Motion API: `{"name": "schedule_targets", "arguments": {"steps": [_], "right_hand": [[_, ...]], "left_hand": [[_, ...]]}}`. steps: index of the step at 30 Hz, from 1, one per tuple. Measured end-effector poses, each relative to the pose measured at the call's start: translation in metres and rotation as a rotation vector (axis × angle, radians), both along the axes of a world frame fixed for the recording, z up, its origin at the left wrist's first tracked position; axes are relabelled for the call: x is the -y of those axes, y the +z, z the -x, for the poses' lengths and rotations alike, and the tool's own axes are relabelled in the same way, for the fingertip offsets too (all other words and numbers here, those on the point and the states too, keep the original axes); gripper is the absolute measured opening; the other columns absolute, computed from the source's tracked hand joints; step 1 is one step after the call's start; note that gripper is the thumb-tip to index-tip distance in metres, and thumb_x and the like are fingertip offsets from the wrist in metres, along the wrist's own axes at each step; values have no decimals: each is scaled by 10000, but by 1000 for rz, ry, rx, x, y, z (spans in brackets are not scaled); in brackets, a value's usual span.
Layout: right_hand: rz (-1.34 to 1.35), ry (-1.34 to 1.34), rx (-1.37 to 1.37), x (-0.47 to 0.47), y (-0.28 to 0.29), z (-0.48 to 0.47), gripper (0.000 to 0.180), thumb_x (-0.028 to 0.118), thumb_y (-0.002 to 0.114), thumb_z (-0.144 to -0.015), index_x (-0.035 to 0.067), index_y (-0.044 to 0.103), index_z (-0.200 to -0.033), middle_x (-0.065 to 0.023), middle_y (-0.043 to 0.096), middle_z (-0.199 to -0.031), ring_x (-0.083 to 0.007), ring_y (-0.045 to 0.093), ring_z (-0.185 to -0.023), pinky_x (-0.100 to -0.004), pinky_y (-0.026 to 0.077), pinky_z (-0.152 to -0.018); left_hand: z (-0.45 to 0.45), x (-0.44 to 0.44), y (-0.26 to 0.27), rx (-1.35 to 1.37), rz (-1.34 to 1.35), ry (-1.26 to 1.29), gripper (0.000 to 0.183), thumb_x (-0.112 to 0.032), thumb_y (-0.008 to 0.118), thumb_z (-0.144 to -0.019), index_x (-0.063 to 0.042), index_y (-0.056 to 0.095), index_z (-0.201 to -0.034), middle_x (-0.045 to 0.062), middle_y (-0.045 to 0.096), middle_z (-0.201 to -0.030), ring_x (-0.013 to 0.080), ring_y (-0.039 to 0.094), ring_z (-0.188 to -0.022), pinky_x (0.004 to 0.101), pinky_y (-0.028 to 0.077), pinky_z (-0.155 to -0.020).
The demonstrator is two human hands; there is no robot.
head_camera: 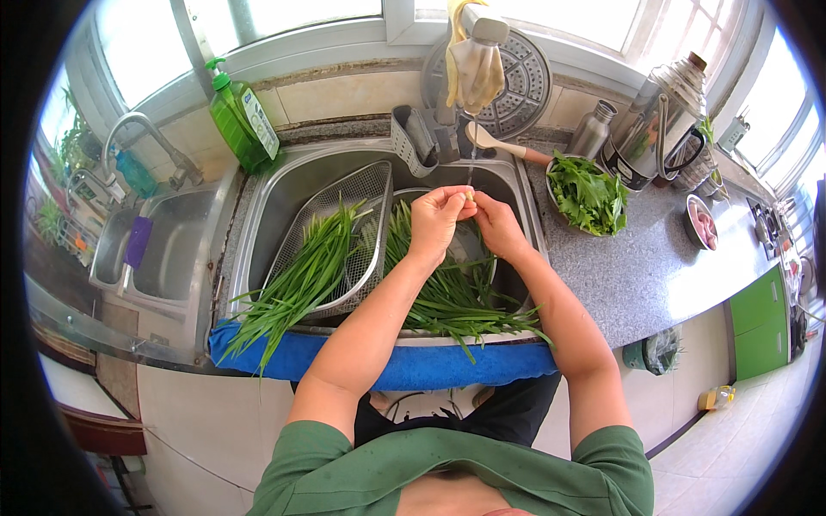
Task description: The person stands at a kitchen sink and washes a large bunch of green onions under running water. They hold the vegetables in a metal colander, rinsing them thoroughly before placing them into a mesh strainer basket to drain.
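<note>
My left hand (433,222) and my right hand (502,224) meet under a thin stream of water (473,158) above the sink (284,168). Their fingertips pinch a small pale piece (470,196), too small to name surely. Below my forearms, long green garlic chives (445,306) lie over a round metal basin (493,274), partly hidden, and hang past the sink's front edge. More chives (310,258) rest in a wire-mesh basket (382,222) tilted at the sink's left side; their leaf ends drape over a blue towel (393,364).
A faucet with a cloth (477,68) hung on it stands behind my hands. Right of the sink are a spoon (497,142), a bowl of leafy greens (587,193), a steel flask (592,128), a large thermos (661,116) and a bowl of raw meat (701,222). A green soap bottle (242,122) stands left.
</note>
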State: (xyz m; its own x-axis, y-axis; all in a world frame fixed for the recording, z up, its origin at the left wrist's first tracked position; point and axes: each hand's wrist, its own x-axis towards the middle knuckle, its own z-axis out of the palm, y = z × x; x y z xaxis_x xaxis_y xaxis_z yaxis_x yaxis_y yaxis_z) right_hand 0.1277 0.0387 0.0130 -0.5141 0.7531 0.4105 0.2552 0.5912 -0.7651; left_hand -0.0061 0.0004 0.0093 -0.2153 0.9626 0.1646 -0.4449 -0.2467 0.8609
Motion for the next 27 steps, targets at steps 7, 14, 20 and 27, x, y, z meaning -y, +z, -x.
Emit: {"name": "schedule_targets", "arguments": {"steps": [7,14,20,27], "right_hand": [[-28,17,0,-3,-5,-3,123,39,517,-870,2,555,-981,-182,592,-848,-327,586,-778,-335,461,-707],[-21,21,-3,-3,-7,-3,122,22,524,-854,2,556,-970,-192,591,-855,-361,577,-800,-342,463,-710],[-58,25,19,-3,-6,-2,121,28,527,-857,1,555,-972,-194,591,-861,-358,577,-794,-342,463,-710],[-13,7,35,-1,-4,-2,125,38,525,-868,4,558,-984,-195,596,-874,-357,584,-807,-342,465,-715]], "left_hand": [[8,-1,3,76,152,-104,139,-54,566,-877,45,650,-925,97,650,-885,125,627,-750,232,559,-710],[6,2,7,136,175,-91,140,-34,547,-863,52,649,-906,98,645,-856,134,630,-724,229,565,-694],[9,-1,2,114,174,-94,140,-63,571,-860,49,649,-889,92,643,-836,128,625,-725,228,564,-687],[6,2,6,144,181,-74,140,-54,555,-863,45,652,-886,90,646,-842,125,626,-718,228,564,-682]]}}
